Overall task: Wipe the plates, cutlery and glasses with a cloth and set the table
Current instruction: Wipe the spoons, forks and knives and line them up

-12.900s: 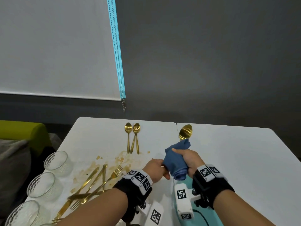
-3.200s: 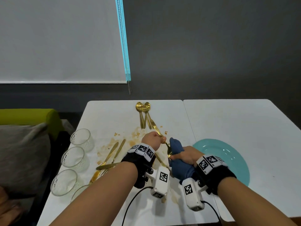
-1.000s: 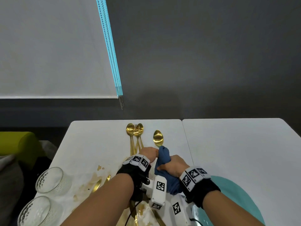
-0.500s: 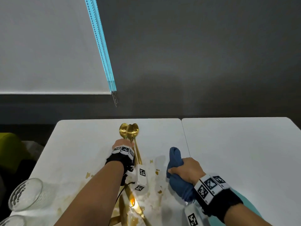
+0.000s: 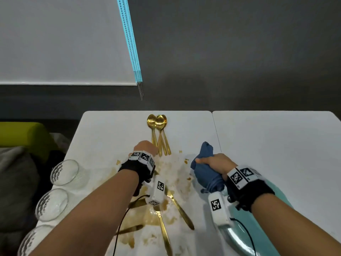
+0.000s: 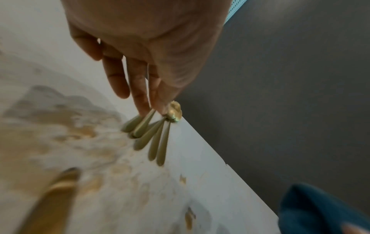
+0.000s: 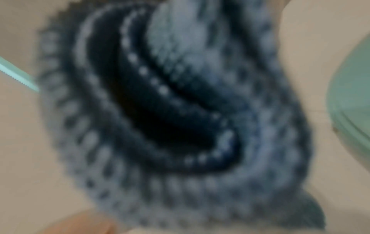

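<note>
Several clean gold spoons (image 5: 159, 133) lie together near the far edge of the white table (image 5: 110, 137). My left hand (image 5: 146, 148) hovers at their handle ends. In the left wrist view its straight fingers (image 6: 138, 93) touch the tops of the spoon handles (image 6: 152, 137) and hold nothing. My right hand (image 5: 214, 161) grips a bunched blue cloth (image 5: 206, 174), held above the table beside a teal plate (image 5: 262, 230). The cloth (image 7: 180, 110) fills the blurred right wrist view, so the right fingers are hidden there.
Brown spill (image 5: 153, 217) stains the table under my left forearm. Dirty gold cutlery (image 5: 181, 211) lies in it. Three glasses (image 5: 64, 171) stand along the left edge. A second white table (image 5: 276, 141) adjoins on the right. A green seat (image 5: 22, 137) is at the far left.
One second ago both hands held a spoon in the cloth. The left hand carried it to the spoon pile and let go; the right hand drew away with the cloth.
</note>
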Tool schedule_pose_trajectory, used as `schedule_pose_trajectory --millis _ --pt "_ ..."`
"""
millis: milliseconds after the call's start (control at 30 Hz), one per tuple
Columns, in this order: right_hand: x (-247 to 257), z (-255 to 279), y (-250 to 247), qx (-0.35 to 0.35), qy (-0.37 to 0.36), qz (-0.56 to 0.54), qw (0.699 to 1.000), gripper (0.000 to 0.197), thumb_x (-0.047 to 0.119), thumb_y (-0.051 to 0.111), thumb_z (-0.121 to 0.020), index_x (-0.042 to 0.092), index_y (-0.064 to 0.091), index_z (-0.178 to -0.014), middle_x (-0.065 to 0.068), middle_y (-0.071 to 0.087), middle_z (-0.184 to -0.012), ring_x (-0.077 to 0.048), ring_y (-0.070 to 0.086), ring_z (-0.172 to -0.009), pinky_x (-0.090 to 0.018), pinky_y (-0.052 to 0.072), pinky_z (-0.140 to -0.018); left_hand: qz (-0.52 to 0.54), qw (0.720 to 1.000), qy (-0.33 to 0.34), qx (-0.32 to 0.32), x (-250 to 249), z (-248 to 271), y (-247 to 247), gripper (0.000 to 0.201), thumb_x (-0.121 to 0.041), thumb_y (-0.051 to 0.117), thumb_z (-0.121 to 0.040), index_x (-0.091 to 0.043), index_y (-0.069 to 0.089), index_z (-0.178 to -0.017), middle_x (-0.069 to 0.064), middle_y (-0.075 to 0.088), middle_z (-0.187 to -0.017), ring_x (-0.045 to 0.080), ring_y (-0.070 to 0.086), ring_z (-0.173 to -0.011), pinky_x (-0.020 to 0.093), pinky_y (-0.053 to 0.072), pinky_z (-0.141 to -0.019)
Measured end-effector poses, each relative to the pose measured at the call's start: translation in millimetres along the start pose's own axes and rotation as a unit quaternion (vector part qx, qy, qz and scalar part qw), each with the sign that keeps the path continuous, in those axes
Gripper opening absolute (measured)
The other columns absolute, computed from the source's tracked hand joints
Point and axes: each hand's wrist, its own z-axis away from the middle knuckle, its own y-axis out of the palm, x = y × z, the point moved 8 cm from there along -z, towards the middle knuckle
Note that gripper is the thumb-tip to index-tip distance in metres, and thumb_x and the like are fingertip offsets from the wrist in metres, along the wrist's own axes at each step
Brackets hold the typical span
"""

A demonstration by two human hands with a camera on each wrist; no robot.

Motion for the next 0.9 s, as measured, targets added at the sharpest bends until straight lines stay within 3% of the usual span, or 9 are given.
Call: schedule_pose_trajectory --millis 100,200,233,333,367,433,533,700,900 --pt "-2 14 17 0.007 0.004 -0.026 1.0 0.067 0.035 0.075 -0.076 -0.007 0.051 -0.123 -0.019 0.061 -0.114 -0.032 0.061 -0.1 -0.038 0.052 -0.088 -0.037 0.999 -0.006 0.03 32 33 10 0.036 -0.032 0.048 -0.096 -0.006 0.061 -0.117 0.009 0.06 -0.124 0.026 0.056 -0.117 0.031 0.045 -0.095" --pt "-9 29 34 0.011 0.0 -0.01 1.0 0.067 0.035 0.074 -0.077 -0.007 0.051 -0.123 -0.018 0.06 -0.112 -0.031 0.06 -0.1 -0.037 0.051 -0.089 -0.06 0.997 0.003 0.057 69 57 27 0.028 -0.031 0.049 -0.096 -0.01 0.067 -0.097 0.004 0.065 -0.103 0.023 0.058 -0.116 0.028 0.045 -0.09" --pt "-12 34 39 0.011 -0.004 0.004 1.0 0.066 0.036 0.073 -0.078 -0.007 0.051 -0.122 -0.018 0.06 -0.111 -0.03 0.059 -0.099 -0.036 0.051 -0.086 -0.07 0.996 0.016 0.061 81 62 36 0.028 -0.031 0.046 -0.097 -0.013 0.067 -0.091 0.002 0.064 -0.1 0.02 0.055 -0.119 0.028 0.041 -0.096" --pt "-21 49 50 0.008 -0.011 0.042 0.999 0.066 0.04 0.07 -0.079 -0.007 0.052 -0.121 -0.016 0.06 -0.105 -0.027 0.058 -0.093 -0.028 0.048 -0.067 -0.128 0.991 0.036 0.023 111 80 43 0.028 -0.035 0.042 -0.096 -0.023 0.068 -0.096 0.001 0.059 -0.126 0.016 0.036 -0.136 0.037 0.012 -0.119" --pt "-26 53 52 0.006 -0.012 0.048 0.999 0.066 0.041 0.07 -0.079 -0.007 0.053 -0.121 -0.016 0.06 -0.105 -0.027 0.058 -0.093 -0.027 0.047 -0.064 -0.157 0.987 0.02 0.014 119 82 44 0.025 -0.032 0.045 -0.095 -0.022 0.067 -0.1 0.001 0.056 -0.131 0.017 0.036 -0.137 0.037 0.017 -0.118" --pt "-35 57 55 0.002 -0.012 0.058 0.998 0.068 0.043 0.071 -0.077 -0.006 0.054 -0.121 -0.017 0.062 -0.111 -0.028 0.06 -0.098 -0.031 0.05 -0.074 -0.194 0.981 -0.005 0.005 127 92 39 0.022 -0.026 0.051 -0.093 -0.02 0.065 -0.108 0.001 0.057 -0.13 0.02 0.046 -0.128 0.035 0.035 -0.106" --pt "-47 63 54 -0.01 -0.012 0.057 0.998 0.069 0.043 0.072 -0.076 -0.006 0.054 -0.122 -0.019 0.062 -0.116 -0.03 0.06 -0.105 -0.035 0.05 -0.089 -0.216 0.976 -0.019 -0.007 131 99 37 0.021 -0.026 0.05 -0.092 -0.021 0.062 -0.108 0.002 0.06 -0.123 0.022 0.047 -0.122 0.036 0.036 -0.102" --pt "-65 67 55 -0.014 -0.002 0.044 0.999 0.066 0.04 0.071 -0.078 -0.007 0.053 -0.121 -0.019 0.062 -0.115 -0.03 0.06 -0.101 -0.032 0.048 -0.083 -0.189 0.981 0.024 0.031 111 118 61 0.019 -0.032 0.055 -0.085 -0.02 0.061 -0.097 0.002 0.067 -0.106 0.023 0.059 -0.103 0.035 0.045 -0.093" --pt "-76 67 56 -0.012 -0.001 0.04 0.999 0.067 0.045 0.073 -0.074 -0.005 0.058 -0.116 -0.019 0.064 -0.112 -0.03 0.062 -0.1 -0.036 0.051 -0.089 -0.097 0.99 0.03 0.093 86 149 93 0.044 -0.047 0.068 -0.078 -0.014 0.063 -0.106 0.004 0.065 -0.11 0.022 0.063 -0.103 0.032 0.052 -0.087"
